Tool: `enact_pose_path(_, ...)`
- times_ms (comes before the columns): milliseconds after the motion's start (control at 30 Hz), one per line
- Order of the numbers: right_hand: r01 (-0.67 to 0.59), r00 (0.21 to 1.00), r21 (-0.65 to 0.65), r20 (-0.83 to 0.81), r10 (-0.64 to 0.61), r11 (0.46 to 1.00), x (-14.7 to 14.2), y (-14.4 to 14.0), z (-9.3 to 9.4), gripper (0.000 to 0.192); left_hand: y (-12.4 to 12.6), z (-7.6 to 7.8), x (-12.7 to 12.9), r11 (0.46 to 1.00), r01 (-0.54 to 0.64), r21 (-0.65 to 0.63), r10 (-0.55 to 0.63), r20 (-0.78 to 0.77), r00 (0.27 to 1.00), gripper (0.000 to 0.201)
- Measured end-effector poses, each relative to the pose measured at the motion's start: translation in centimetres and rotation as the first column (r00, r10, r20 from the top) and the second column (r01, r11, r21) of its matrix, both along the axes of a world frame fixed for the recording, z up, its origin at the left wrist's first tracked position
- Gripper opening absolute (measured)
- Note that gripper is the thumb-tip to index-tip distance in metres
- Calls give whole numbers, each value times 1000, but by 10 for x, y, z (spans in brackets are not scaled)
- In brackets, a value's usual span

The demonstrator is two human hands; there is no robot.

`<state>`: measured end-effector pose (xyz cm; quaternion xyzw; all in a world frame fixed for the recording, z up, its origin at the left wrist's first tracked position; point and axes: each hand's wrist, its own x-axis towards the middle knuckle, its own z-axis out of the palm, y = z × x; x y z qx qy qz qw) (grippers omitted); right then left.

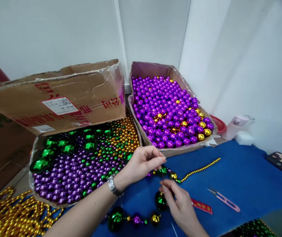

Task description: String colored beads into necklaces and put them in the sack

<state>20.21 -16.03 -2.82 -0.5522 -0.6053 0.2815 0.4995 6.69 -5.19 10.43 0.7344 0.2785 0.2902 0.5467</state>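
My left hand [147,163], a watch [114,185] on its wrist, pinches the upper end of a thin dark strand [162,175], seemingly thread. Lower down, my right hand [177,199] closes its fingertips on the same strand. A big green bead [160,201] hangs beside the right fingers. Around them on the blue cloth [234,164] curves a string of beads, with a large green bead [115,219], a purple bead [136,218] and a gold bead [155,218] along the front. Behind my hands the string runs into small gold beads [200,170].
A carton [137,130] holds mixed green, purple and gold beads. Another carton [153,65] is heaped with purple and some gold balls. Pink thread snips [226,200] and a red strip [202,206] lie to the right. Gold bead strands [10,214] pile at front left.
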Motion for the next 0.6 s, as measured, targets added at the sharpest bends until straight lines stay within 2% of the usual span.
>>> enact_pose_path(67,25,999,-28,-37,-26,999,2,0,0,19,7,6,4,995,72,66,-69,-48,996,24)
enact_pose_path(133,31,997,-75,-66,-36,997,3,1,3,21,22,15,9,955,69,290,-32,-130,991,30)
enact_pose_path(167,29,997,-89,-75,-36,996,3,1,5,21,33,19,13,887,50,458,48,-199,979,32)
enact_pose_path(200,29,996,-92,-81,-37,995,3,1,7,22,47,23,17,779,44,626,168,-276,946,31)
enact_pose_path(233,29,996,-87,-84,-36,996,3,1,8,22,61,26,22,646,90,758,311,-369,876,29)
enact_pose_path(267,28,996,-82,-86,-35,996,2,2,9,22,76,28,28,533,194,824,449,-470,760,29)
enact_pose_path(333,17,995,-75,-98,-24,997,0,3,7,22,103,27,40,497,299,815,519,-555,650,24)
enact_pose_path(433,2,989,-79,-148,-14,997,-3,4,1,24,130,19,57,520,384,763,527,-640,559,20)
enact_pose_path(500,4,985,-71,-171,-16,997,-4,4,-1,26,137,13,66,524,422,740,533,-671,515,22)
enact_pose_path(600,16,986,-60,-163,-26,998,-5,3,1,27,135,8,71,524,454,721,530,-693,489,27)
